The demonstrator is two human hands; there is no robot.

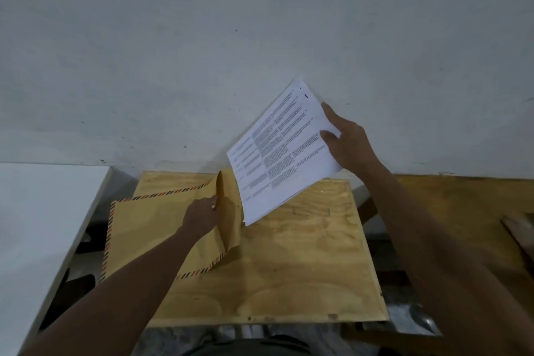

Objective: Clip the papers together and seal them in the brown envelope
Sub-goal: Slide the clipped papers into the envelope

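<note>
A brown envelope (150, 228) with a red-and-black striped border lies on the left part of a plywood board (303, 263). My left hand (202, 215) grips the envelope's mouth at its right end and holds it apart. My right hand (349, 141) holds a stack of printed white papers (283, 150) by its far right corner, tilted in the air. The stack's lower left corner hangs just right of the envelope's mouth. A small dark clip (305, 96) shows near the stack's top corner.
A white tabletop (37, 225) stands to the left, with a dark gap between it and the board. A brown wooden surface (468, 211) lies to the right. A grey wall (260, 37) rises right behind the board.
</note>
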